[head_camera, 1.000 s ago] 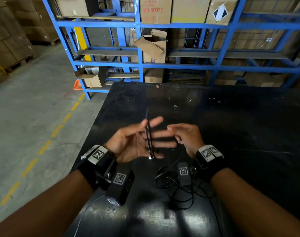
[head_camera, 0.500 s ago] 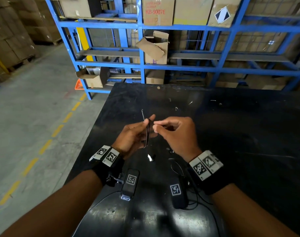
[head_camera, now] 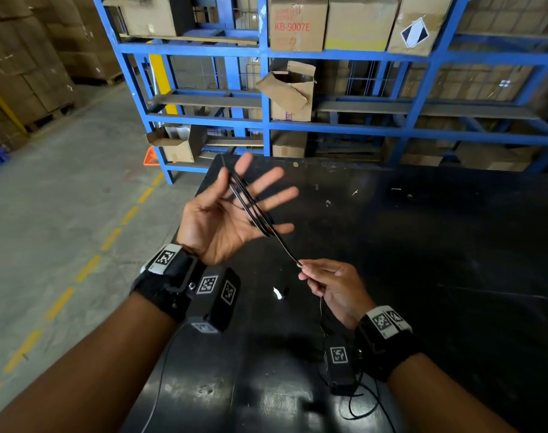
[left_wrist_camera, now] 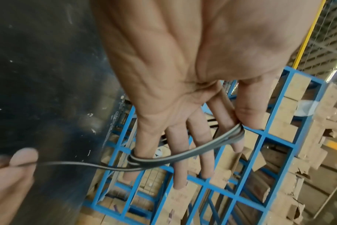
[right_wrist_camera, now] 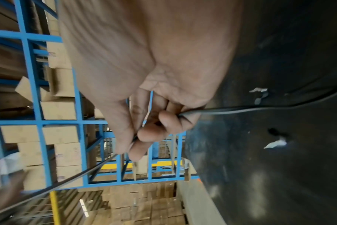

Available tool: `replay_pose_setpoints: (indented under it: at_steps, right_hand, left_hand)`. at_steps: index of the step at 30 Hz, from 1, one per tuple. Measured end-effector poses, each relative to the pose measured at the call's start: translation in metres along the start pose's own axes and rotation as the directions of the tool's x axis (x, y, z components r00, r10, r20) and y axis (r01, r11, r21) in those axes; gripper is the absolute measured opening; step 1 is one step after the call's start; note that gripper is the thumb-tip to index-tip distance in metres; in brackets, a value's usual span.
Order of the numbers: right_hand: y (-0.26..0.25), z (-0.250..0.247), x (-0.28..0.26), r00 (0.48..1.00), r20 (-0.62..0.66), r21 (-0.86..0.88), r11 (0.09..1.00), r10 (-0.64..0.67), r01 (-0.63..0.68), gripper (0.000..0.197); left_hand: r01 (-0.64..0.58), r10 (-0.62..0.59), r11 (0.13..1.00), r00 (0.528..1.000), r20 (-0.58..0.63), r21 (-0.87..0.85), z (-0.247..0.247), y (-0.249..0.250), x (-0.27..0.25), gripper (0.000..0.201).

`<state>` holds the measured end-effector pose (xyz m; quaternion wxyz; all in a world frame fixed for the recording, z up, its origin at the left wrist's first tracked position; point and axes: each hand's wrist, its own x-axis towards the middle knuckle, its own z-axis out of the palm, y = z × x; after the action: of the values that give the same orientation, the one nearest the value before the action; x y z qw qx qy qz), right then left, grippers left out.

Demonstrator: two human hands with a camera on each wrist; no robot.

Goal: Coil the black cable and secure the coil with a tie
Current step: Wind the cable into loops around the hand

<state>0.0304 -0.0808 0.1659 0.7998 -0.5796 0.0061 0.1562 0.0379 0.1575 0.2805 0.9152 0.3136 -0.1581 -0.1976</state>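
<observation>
Loops of the thin black cable [head_camera: 250, 204] wrap around the spread, straight fingers of my left hand [head_camera: 235, 195], held palm-up above the black table [head_camera: 422, 245]. In the left wrist view my thumb [left_wrist_camera: 248, 115] pins the cable loops [left_wrist_camera: 183, 153] against the index finger. A taut strand runs down from the loops to my right hand [head_camera: 307, 270], which pinches it between thumb and fingers. The right wrist view shows that pinch [right_wrist_camera: 137, 141], with the cable [right_wrist_camera: 260, 108] passing through the curled fingers. The slack tail [head_camera: 363, 410] lies on the table near my right wrist.
A small white scrap [head_camera: 277, 292] with a dark bit beside it lies on the table between my hands. Blue metal racking [head_camera: 266, 129] with cardboard boxes stands behind the table. The concrete floor [head_camera: 63, 214] drops away to the left of the table edge.
My left hand has risen and spread its fingers, showing the wound loops. My right hand has moved down and to the right, drawing a strand taut away from the left hand.
</observation>
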Motion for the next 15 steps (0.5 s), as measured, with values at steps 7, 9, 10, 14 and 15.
replay_pose_setpoints:
  at_steps: [7, 9, 10, 14, 15]
  right_hand:
    - [-0.027, -0.007, 0.033, 0.994, -0.030, -0.242, 0.966, -0.104, 0.094, 0.022]
    - [-0.047, -0.006, 0.036, 0.979, 0.046, -0.370, 0.907, -0.196, 0.199, 0.013]
    - [-0.054, -0.004, 0.036, 0.962, 0.103, -0.459, 0.845, -0.254, 0.273, 0.008]
    - [-0.069, 0.008, 0.031, 0.879, 0.245, -0.681, 0.573, -0.408, 0.456, 0.009]
    - [-0.070, 0.011, 0.029, 0.866, 0.254, -0.693, 0.544, -0.431, 0.474, 0.008]
  left_hand:
    - [0.320, -0.323, 0.921, 0.946, -0.023, 0.223, 0.006, -0.045, -0.021, 0.045]
    - [0.378, -0.357, 0.851, 0.925, -0.127, 0.366, 0.003, -0.054, -0.027, 0.051]
    - [0.399, -0.358, 0.815, 0.917, -0.177, 0.421, 0.003, -0.057, -0.028, 0.051]
    - [0.446, -0.285, 0.713, 0.889, -0.357, 0.541, -0.002, -0.063, -0.024, 0.038]
    - [0.454, -0.270, 0.697, 0.883, -0.384, 0.555, -0.005, -0.065, -0.023, 0.037]
